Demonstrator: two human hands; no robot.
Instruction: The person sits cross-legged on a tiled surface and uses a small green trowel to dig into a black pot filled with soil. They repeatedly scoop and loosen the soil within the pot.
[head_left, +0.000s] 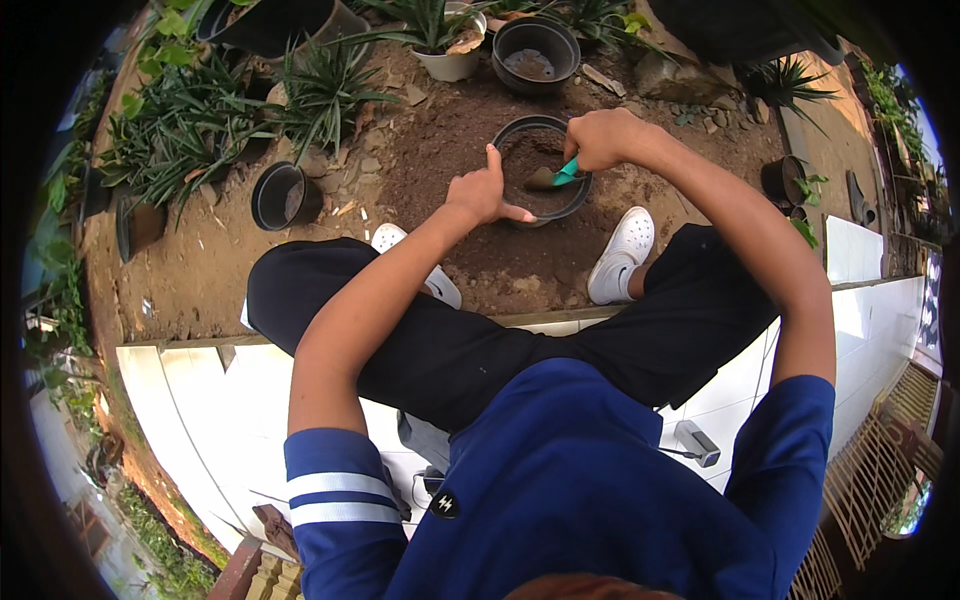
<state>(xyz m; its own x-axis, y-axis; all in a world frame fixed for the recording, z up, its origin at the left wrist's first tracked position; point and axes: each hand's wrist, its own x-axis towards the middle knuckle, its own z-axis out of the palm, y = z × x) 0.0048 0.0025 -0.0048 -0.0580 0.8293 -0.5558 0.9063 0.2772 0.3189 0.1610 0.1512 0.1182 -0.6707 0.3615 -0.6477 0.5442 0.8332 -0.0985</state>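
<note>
A round black plastic pot (579, 202) with dark soil (529, 152) in it stands on the ground between my feet. My left hand (478, 190) holds it from the left side, the thumb along the near rim and the index finger stretched up by the left rim. My right hand (606, 139) grips the green handle of a small garden trowel (564, 175) over the right rim. The trowel's soil-covered blade points left, inside the pot against the soil. How deep the tip sits cannot be told.
Beyond stand an upright black pot (536, 56) and a white pot (448, 66) with a spiky plant. Another black pot (283, 196) lies to the left near spiky plants (187, 135). White clogs (624, 247) flank the loose soil. White tiles (217, 397) lie behind.
</note>
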